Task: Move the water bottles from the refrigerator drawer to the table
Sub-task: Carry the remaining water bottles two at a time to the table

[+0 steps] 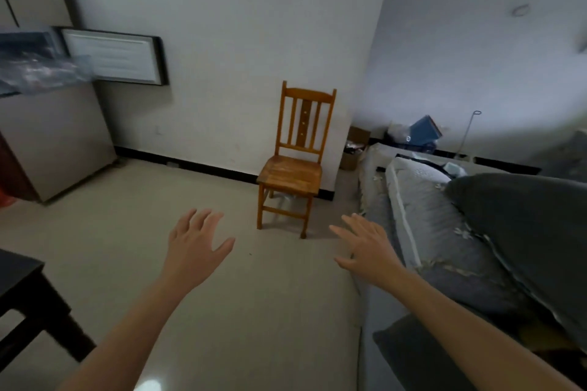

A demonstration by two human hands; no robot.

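Both of my hands are stretched out over the floor, palms down and fingers spread, holding nothing. My left hand (195, 243) is at the centre, my right hand (365, 244) beside the bed's edge. The refrigerator (57, 133) stands at the far left with a middle door (116, 55) swung open. A clear drawer (41, 70) is pulled out of it, its contents blurred. I cannot make out any water bottles. A dark table (22, 292) shows its corner at the lower left.
A wooden chair (293, 165) stands against the white wall straight ahead. A bed with grey bedding and a dark pillow (524, 232) fills the right side. Boxes and bags (413, 136) lie in the far corner. Pale tiled floor spreads between them.
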